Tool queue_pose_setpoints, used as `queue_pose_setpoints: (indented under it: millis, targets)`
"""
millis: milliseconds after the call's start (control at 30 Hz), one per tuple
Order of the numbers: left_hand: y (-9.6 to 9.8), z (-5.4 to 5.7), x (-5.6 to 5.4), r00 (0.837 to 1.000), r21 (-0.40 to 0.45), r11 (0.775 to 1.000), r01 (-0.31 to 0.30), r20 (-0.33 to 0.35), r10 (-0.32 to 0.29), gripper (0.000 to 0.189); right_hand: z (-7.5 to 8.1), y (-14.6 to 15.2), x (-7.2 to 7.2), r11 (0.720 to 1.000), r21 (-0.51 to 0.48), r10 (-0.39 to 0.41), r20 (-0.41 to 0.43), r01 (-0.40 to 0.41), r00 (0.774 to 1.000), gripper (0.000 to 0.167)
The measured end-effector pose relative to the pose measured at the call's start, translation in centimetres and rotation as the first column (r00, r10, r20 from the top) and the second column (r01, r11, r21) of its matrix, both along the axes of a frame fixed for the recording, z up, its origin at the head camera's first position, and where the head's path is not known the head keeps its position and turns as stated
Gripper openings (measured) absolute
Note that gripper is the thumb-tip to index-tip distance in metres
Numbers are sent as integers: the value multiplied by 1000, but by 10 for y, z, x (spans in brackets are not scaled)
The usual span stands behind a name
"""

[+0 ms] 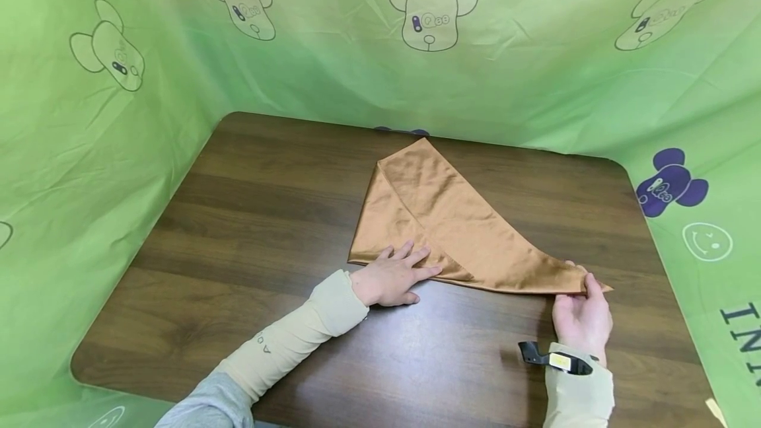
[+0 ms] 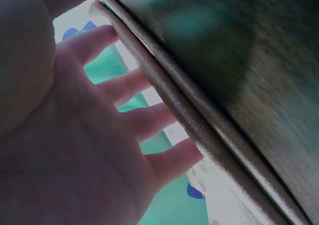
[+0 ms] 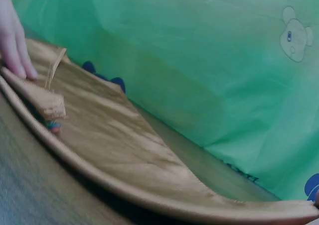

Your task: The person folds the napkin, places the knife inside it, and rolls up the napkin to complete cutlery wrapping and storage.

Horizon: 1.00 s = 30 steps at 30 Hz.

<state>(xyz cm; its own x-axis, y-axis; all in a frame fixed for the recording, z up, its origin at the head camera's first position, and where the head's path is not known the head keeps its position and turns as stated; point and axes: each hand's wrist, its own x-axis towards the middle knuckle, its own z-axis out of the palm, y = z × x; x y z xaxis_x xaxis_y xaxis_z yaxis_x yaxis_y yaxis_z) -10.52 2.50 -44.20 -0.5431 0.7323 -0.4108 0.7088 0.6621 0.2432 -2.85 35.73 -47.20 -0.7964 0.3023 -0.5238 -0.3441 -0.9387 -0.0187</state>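
Note:
A shiny copper-coloured satin cloth [image 1: 452,216] lies folded on the table, its left part doubled over and its right side tapering to a point. My left hand [image 1: 392,277] rests on the cloth's near folded edge with the fingers spread. In the left wrist view the fingertips touch the doubled edge [image 2: 184,105]. My right hand [image 1: 582,314] pinches the tapered right corner between thumb and fingers, palm facing up. In the right wrist view the near edge of the cloth [image 3: 114,135] bows off the table, and a small multicoloured bit [image 3: 54,126] shows under the upper layer.
The brown wood-grain table [image 1: 250,216] has rounded corners. Green fabric walls [image 1: 333,71] printed with bear heads stand close along its back and sides. A black strap with a light-coloured module [image 1: 560,362] sits on the right wrist.

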Motion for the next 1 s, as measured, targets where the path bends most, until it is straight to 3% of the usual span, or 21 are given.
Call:
queue_pose_setpoints:
  millis: [200,367,567,800,1000]
  targets:
    - [-6,0,2,1000,5,1000,-4,-6,4,69,5,-10,-5,986,142,-96,75,85,993,25]
    - [-19,1,5,997,-22,998,-51,-56,49,69,7,-16,-8,973,161,-173,23,167,985,29]
    - [-36,3,11,988,-21,994,-105,-113,102,68,13,-24,-11,960,192,-198,-57,206,978,31]
    - [-47,5,16,986,-3,993,-116,-118,114,69,29,-35,-19,952,183,-225,-122,245,967,27]
    - [-52,1,18,985,8,994,-113,-127,113,69,45,-45,-25,957,185,-193,-160,222,968,29]
